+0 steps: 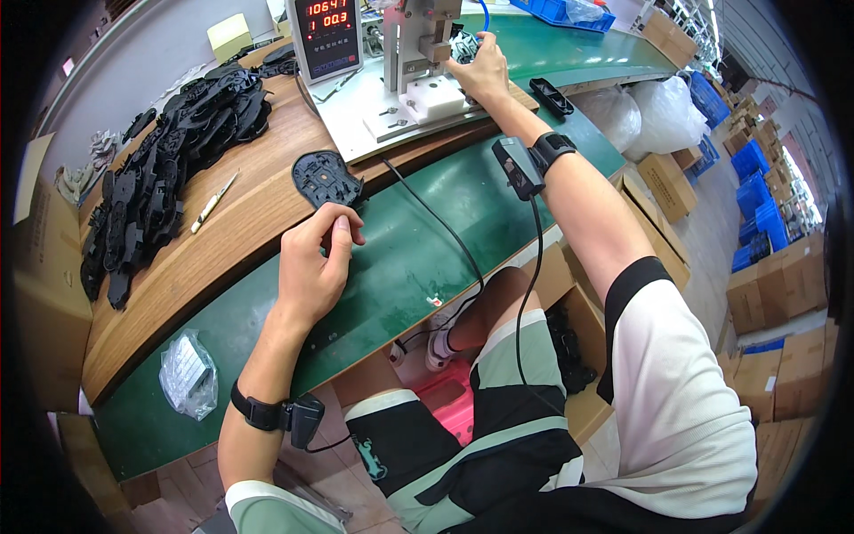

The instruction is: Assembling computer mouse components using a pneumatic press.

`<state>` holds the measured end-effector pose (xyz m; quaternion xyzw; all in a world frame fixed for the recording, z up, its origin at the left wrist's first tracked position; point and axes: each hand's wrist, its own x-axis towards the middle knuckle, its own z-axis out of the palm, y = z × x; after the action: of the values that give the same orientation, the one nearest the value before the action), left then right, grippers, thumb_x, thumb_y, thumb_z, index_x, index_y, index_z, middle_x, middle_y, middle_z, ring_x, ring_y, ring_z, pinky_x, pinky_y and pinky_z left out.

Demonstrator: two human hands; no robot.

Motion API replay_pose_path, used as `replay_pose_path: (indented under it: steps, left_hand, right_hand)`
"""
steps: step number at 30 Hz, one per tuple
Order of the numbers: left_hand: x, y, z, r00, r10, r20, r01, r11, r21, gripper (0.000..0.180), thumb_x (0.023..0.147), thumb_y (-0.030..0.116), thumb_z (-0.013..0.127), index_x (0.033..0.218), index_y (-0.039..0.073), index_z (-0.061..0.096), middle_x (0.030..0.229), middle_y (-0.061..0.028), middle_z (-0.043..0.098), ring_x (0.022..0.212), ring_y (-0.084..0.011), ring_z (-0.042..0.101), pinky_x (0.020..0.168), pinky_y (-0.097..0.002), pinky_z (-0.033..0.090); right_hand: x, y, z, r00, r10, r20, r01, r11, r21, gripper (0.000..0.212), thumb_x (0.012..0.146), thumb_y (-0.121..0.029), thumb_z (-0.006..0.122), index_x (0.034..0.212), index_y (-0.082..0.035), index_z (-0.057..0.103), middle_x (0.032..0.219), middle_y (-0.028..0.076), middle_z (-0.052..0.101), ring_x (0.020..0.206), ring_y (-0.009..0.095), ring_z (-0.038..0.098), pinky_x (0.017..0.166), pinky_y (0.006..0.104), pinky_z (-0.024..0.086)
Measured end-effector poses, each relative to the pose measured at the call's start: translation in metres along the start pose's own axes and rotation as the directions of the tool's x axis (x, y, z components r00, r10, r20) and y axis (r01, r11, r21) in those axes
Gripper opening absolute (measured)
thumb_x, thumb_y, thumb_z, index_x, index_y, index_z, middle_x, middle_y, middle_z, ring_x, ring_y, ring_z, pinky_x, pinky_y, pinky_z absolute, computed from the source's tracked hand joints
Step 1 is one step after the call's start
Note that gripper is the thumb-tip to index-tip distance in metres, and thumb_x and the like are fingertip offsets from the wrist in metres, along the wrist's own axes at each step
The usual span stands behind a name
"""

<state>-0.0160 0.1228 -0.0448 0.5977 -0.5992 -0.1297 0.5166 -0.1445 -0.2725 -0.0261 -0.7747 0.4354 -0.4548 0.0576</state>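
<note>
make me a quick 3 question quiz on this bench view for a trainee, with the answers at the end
1. Multiple choice: which of these is nearest the left hand?
a) the clear bag
b) the rounded black part
c) the pink stool

2. True or false: the white pen-shaped tool lies on the wooden top.

3. Short answer: which hand is up at the press?

Key: 1. b; 2. true; 3. the right hand.
</note>
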Motion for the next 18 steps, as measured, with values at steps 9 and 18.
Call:
replay_pose_path:
  steps: [9, 18]
  left_hand:
    - [0.0, 0.003, -0.001, 1.0, -0.01, 0.005, 0.01, 1.0, -0.004, 0.024, 0.106, 0.01, 0.049, 0.1, -0.003, 0.068, 0.079, -0.0088, 0.071, 0.065, -0.0123, 0.063, 0.063, -0.0274, 0.051]
    - [0.0, 0.002, -0.001, 1.0, -0.005, 0.01, 0.005, 1.0, -0.006, 0.024, 0.106, 0.01, 0.048, 0.1, -0.003, 0.067, 0.08, -0.0091, 0.071, 0.065, -0.012, 0.062, 0.063, -0.0271, 0.051]
  right_hand:
    - [-0.002, -0.005, -0.006, 0.998, 0.031, 0.052, -0.029, 0.999, -0.028, 0.077, 0.078, -0.04, 0.083, 0.133, 0.001, 0.048, 0.123, 0.026, 0.066, 0.117, 0.042, 0.065, 0.104, 0.0476, 0.052]
    - [-0.001, -0.004, -0.004, 0.999, 0.025, 0.046, -0.025, 1.0, -0.006, 0.077, 0.078, -0.039, 0.084, 0.134, 0.0, 0.047, 0.123, 0.028, 0.066, 0.118, 0.043, 0.065, 0.104, 0.0496, 0.051]
